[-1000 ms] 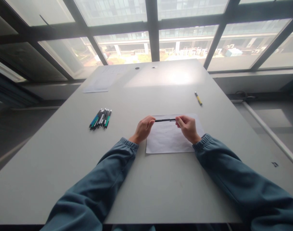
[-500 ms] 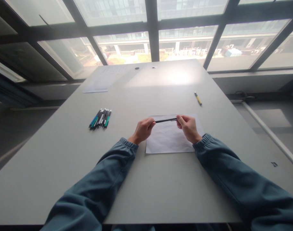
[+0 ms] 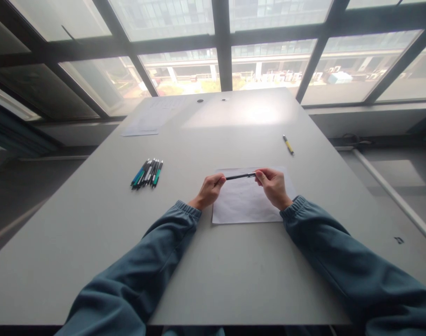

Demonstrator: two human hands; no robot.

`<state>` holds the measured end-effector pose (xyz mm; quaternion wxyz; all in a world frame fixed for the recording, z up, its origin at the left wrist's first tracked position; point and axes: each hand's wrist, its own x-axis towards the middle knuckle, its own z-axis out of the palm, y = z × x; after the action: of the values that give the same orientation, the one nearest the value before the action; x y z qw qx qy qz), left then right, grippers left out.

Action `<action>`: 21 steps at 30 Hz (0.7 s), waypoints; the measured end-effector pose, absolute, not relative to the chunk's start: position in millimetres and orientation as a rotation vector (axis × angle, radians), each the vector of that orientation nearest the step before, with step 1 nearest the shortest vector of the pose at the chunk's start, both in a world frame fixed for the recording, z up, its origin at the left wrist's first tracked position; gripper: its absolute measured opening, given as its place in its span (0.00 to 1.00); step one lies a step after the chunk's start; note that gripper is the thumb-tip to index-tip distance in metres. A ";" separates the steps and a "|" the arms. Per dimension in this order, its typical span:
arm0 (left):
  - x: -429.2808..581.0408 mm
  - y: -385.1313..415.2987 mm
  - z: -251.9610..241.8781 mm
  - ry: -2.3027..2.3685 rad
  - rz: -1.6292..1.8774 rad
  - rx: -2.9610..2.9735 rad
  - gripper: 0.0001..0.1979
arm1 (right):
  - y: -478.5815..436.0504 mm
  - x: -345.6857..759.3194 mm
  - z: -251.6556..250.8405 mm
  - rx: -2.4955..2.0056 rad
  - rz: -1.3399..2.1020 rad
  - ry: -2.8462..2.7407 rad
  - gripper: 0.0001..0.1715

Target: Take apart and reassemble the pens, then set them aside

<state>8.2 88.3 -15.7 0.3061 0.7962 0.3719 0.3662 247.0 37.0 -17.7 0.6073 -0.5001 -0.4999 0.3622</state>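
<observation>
- A black pen (image 3: 240,176) is held level, or nearly so, between both hands, above the upper part of a white sheet (image 3: 247,205).
- One end is pinched by the grip of the left hand (image 3: 208,190), thumb and fingers together; the other, where the clip is seen, is clamped in the grip of the right hand (image 3: 273,187).
- Whether the sheet is touched by either hand cannot be told from this angle.
- The pen could be dropped if one pinch were loosened, since only its ends are held.
- It could be bent or snapped if the hands were pressed unevenly.
- The clip could be caught or strained by the right fingers if the barrel were twisted.
- The loose sheet could be creased or dragged over the surface (image 3: 94,242) if it were brushed by a sleeve (image 3: 314,219).
- The pen bunch (image 3: 147,173) and yellow pen (image 3: 288,145) could be rolled away if knocked.
</observation>
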 end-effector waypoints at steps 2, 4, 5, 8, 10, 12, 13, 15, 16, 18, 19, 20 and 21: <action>7.0 89.9 -16.6 0.987 0.963 2.068 0.27 | 35.7 245.5 -16.4 -1.154 0.817 -1.172 0.20; 6.2 91.5 -18.4 0.987 0.948 2.036 0.28 | 34.4 244.3 -14.8 -1.148 0.801 -1.190 0.19; 6.1 92.2 -19.5 0.987 0.936 2.021 0.28 | 33.9 244.0 -13.9 -1.146 0.796 -1.196 0.19; 7.0 93.6 -22.8 1.002 0.926 1.967 0.30 | 33.6 243.4 -12.2 -1.150 0.794 -1.217 0.18; 7.8 94.1 -23.9 1.016 0.969 1.964 0.30 | 33.9 243.1 -11.9 -1.164 0.799 -1.223 0.20; 7.7 94.4 -23.5 1.010 1.013 2.024 0.32 | 34.4 242.8 -12.3 -1.180 0.813 -1.214 0.24; 7.3 94.5 -22.8 1.006 1.020 2.075 0.32 | 34.7 242.7 -12.6 -1.187 0.823 -1.198 0.25; 5.9 94.5 -21.0 1.021 1.008 2.185 0.30 | 35.3 242.6 -13.3 -1.193 0.848 -1.153 0.28; 5.2 94.5 -20.1 1.035 1.000 2.236 0.27 | 35.5 242.6 -13.6 -1.192 0.861 -1.127 0.29; 4.0 94.2 -18.2 1.045 0.993 2.340 0.20 | 36.1 242.8 -14.3 -1.178 0.891 -1.083 0.30; 3.6 93.9 -17.1 1.033 0.995 2.397 0.18 | 36.4 242.8 -14.7 -1.166 0.911 -1.063 0.31; 3.4 93.6 -15.9 1.010 0.992 2.459 0.16 | 36.9 242.7 -15.2 -1.155 0.932 -1.039 0.31; 3.4 93.3 -14.5 0.987 0.990 2.524 0.15 | 37.4 242.6 -15.8 -1.144 0.954 -1.012 0.31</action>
<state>3.4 93.3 -14.5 0.1278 0.8677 0.3392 0.3402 242.6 37.4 -15.8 0.6212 -0.4979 -0.4403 0.4151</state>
